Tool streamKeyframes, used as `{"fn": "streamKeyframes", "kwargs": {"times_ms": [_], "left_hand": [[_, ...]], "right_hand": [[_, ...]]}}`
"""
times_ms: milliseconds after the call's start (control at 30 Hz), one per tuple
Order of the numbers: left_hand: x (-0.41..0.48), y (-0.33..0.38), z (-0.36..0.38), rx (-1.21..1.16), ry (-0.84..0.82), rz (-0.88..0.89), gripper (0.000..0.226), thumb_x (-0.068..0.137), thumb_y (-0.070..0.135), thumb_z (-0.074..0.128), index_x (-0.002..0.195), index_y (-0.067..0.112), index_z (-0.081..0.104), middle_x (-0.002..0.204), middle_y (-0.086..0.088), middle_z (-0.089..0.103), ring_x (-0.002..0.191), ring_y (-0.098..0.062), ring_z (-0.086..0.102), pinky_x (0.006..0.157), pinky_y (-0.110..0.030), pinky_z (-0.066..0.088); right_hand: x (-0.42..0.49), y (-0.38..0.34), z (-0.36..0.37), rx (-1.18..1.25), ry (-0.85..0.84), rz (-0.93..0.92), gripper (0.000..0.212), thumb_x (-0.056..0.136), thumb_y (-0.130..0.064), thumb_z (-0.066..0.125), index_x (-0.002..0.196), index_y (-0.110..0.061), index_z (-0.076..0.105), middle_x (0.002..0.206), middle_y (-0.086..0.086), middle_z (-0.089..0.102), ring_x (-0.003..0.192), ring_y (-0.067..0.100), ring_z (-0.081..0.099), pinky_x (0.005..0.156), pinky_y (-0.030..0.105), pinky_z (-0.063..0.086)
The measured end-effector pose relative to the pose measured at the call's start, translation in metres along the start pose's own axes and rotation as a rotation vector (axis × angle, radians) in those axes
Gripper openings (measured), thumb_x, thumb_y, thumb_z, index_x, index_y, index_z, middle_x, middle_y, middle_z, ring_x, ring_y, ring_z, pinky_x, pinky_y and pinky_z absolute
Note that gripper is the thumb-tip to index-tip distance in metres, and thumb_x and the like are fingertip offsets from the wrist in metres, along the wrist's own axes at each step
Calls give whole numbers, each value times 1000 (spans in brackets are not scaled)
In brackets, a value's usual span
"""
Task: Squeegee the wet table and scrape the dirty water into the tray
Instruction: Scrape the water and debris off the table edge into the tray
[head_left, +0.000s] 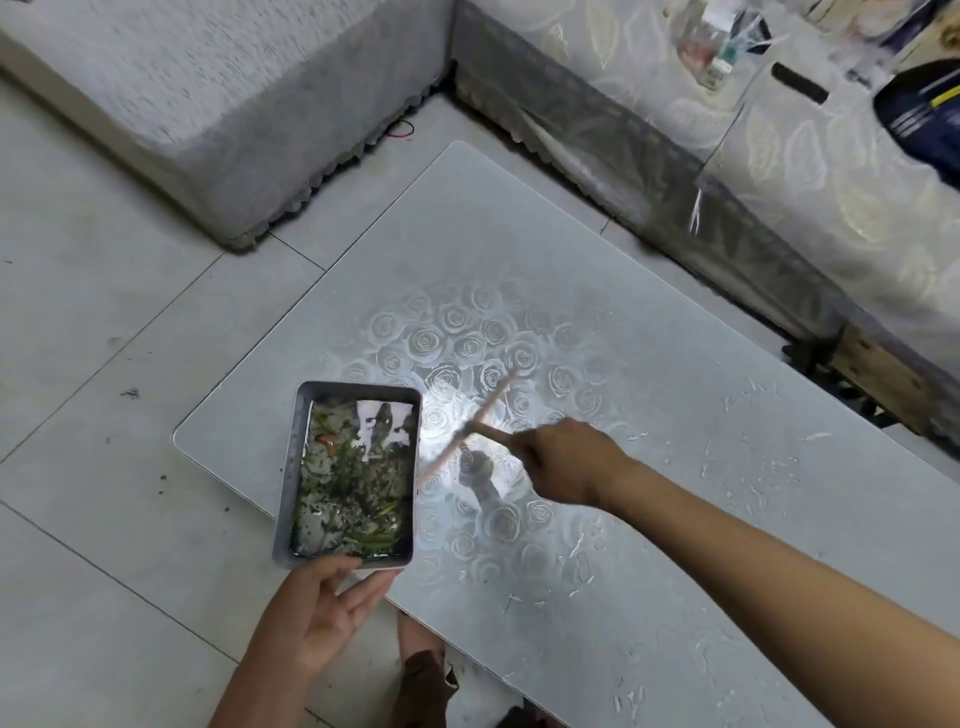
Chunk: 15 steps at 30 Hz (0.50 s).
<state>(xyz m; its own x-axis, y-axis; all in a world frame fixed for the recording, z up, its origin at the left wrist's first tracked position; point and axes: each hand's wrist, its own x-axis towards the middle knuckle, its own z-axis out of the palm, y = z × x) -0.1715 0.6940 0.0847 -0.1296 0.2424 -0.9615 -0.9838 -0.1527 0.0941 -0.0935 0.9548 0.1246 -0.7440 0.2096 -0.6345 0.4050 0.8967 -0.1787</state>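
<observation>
Evidently the scraping step was in hand; the right hand (566, 460) had its grip closed round the short handle of the squeegee (483, 410), whose thin pinkish blade lay slantwise over the surface (519, 234), just beside the long right wall of the tray (291, 467); blur smeared the blade, so I could not tell whether it touched the rim. The left hand (324, 608) held the tray's near end in a pinching grip, thumb at the rim and fingers beneath; the tray sat at the surface's near-left edge, partly hanging out over the floor (104, 312).

The tray was shallow, rectangular and round-cornered, grey and metallic-looking; inside lay murky water with green scraps and a fleck of orange, its top catching glare. The surface was pale and glossy, with rounded corners and a cluster of roses patterned across its middle; a bright wet sheen lay by the blade, and thin white water streaks (753, 467) were scattered towards the right end.

To my eye the next move called for drawing the blade flat towards the tray, with the rim kept against the surface's edge and level, since the tray looked fairly full; the streaked right end looked yet to be done.
</observation>
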Motion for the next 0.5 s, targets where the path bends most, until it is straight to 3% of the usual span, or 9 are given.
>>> {"fn": "streamKeyframes", "kwargs": {"times_ms": [100, 167, 233, 367, 500], "left_hand": [[3, -3, 6, -3, -16, -19, 73, 66, -13, 46, 137, 6, 44, 124, -20, 58, 79, -49, 67, 68, -56, 53], [6, -4, 7, 1, -14, -22, 75, 65, -12, 46, 137, 6, 44, 127, -19, 56, 84, -50, 66, 73, -55, 56], [8, -4, 9, -1, -8, -14, 74, 67, -13, 46, 138, 8, 44, 129, -19, 57, 93, -50, 64, 82, -54, 55], [9, -3, 16, 37, 0, 2, 69, 74, -13, 43, 138, 11, 43, 131, -20, 57, 98, -50, 61, 88, -53, 52], [12, -1, 28, 86, -1, -3, 68, 77, -14, 42, 139, 12, 41, 130, -21, 57, 102, -50, 59, 95, -52, 44]], "right_hand": [[33, -26, -2, -5, -3, -3, 61, 93, -18, 41, 145, -48, 26, 102, 8, 62, 95, 30, 57, 65, 31, 39], [36, -30, 9, 22, -42, 28, 54, 92, -17, 43, 140, -39, 39, 103, 10, 61, 94, 31, 58, 65, 30, 38], [22, -18, 23, 63, -85, 59, 51, 90, -15, 44, 136, -38, 43, 104, 10, 62, 94, 31, 59, 66, 30, 39], [-24, 25, 43, 92, -185, 111, 59, 92, -16, 41, 139, -50, 32, 110, 6, 63, 100, 30, 59, 69, 32, 44], [-60, 57, 41, 69, -228, 165, 44, 95, -20, 39, 131, -43, 46, 108, 5, 66, 102, 31, 60, 75, 32, 49]]}}
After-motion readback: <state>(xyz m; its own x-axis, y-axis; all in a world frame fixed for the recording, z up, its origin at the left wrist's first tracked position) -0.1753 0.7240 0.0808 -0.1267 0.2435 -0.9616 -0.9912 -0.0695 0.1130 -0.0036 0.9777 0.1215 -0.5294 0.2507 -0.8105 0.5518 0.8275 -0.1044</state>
